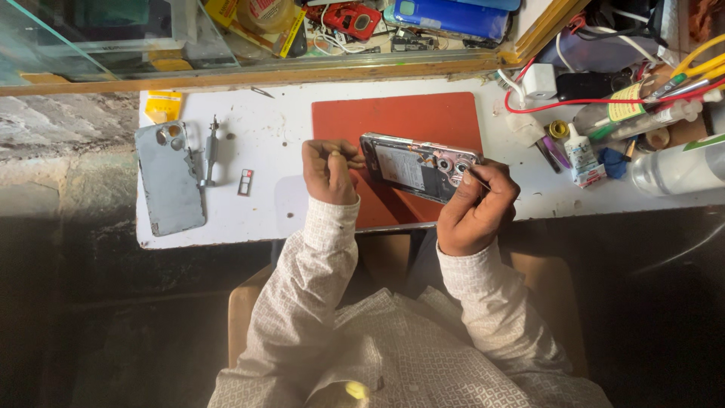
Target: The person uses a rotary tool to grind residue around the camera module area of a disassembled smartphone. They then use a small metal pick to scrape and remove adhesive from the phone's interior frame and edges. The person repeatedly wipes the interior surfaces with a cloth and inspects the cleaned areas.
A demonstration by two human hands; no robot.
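Centre frame, left hand grips the opened phone; right hand pinches a thin tool at its cameras. Back cover already lies off, left of the worktop.

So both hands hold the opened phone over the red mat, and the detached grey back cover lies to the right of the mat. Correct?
Not quite. In the head view both hands, left and right, hold the opened phone over the red mat, but the grey back cover lies to the left of the mat.
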